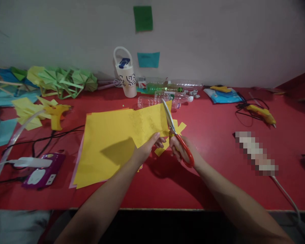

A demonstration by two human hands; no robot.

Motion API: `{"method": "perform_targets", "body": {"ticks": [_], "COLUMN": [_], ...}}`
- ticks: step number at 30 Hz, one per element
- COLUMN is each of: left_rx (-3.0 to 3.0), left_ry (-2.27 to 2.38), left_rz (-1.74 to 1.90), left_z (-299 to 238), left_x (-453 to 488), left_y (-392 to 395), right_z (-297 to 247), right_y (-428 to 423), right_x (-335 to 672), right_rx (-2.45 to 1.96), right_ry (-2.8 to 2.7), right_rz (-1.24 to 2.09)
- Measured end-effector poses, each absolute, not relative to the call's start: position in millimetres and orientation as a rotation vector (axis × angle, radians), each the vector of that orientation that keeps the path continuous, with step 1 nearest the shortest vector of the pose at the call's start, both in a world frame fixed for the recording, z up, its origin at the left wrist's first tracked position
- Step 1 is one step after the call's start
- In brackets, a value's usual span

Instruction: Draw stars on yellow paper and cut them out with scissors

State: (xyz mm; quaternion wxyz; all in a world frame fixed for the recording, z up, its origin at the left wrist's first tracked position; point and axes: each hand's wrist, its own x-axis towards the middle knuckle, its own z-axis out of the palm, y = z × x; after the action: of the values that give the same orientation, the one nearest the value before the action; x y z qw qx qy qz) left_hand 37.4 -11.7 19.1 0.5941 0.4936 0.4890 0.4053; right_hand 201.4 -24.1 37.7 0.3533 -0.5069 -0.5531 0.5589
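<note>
My left hand [149, 145] pinches the lower edge of a yellow sheet of paper [152, 120], thumb on top, holding it raised above the table. In my right hand [181, 147] is a pair of scissors [184, 149] with red handles, fingers wrapped through them. The blades point up and lie across the right end of the sheet. Beneath and to the left rests a stack of yellow paper [104, 149] with pink showing at its edge. Cut yellow strips [180, 128] lie on the table behind my hands.
On the red table [218, 193], several plastic bottles [173, 96] lie at the back beside a white tumbler [127, 79]. Folded green paper [66, 81], a yellow glue gun [56, 113] and a purple power strip [44, 171] are left. Another glue gun [261, 113] lies right, near a blurred-out object [255, 150].
</note>
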Motion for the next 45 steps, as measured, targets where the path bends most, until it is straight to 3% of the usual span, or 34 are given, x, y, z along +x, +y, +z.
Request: {"method": "perform_targets", "body": {"ticks": [13, 20, 28, 36, 45], "left_rx": [1.179, 0.925, 1.053, 0.794, 0.678], "left_ry": [0.846, 0.889, 0.964, 1.043, 1.102], "left_rz": [0.779, 1.179, 0.834, 1.527, 1.664], "left_z": [14, 19, 21, 31, 36], "left_x": [41, 25, 28, 19, 20], "left_y": [-11, 0, 1, 12, 13], "right_z": [27, 31, 34, 50, 50], "right_y": [-15, -3, -1, -8, -14], "right_x": [209, 227, 228, 228, 223], "right_rx": [-1.31, -1.352, -1.326, -1.416, -1.455], "right_ry": [-1.285, -1.315, -1.349, -1.729, -1.917], "right_rz": [1.293, 1.225, 1.198, 1.225, 1.306]}}
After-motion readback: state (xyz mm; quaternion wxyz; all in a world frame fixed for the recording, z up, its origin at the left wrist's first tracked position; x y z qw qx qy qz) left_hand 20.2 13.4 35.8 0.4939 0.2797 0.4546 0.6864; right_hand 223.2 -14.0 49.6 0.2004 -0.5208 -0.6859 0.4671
